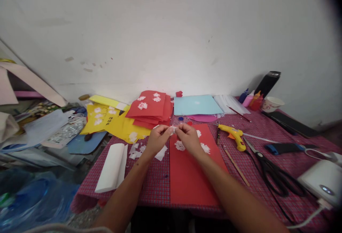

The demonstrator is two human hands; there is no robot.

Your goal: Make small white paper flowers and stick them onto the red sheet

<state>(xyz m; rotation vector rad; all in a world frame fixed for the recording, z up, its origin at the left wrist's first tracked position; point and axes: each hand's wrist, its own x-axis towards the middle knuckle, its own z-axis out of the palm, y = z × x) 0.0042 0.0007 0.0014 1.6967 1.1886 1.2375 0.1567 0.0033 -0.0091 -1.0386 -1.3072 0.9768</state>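
Both hands meet above the far end of a red paper sheet (196,183). My left hand (159,138) and my right hand (188,138) pinch a small piece of white tissue paper (173,129) between their fingertips. Under and beside the right hand, white paper flowers (179,146) lie on the red sheet; another flower (205,148) is to the right. Left of the sheet are several cut white paper pieces (137,151) and a folded white paper stack (112,167). The fingers partly cover the small piece.
On the right lie a yellow glue gun (232,135), black scissors (275,174), a wooden stick (236,165), a blue-handled cutter (284,149) and a white power box (322,181). Behind are red flowered sheets (149,106), yellow sheets (114,122), a light blue sheet (196,105) and a paper cup (271,104).
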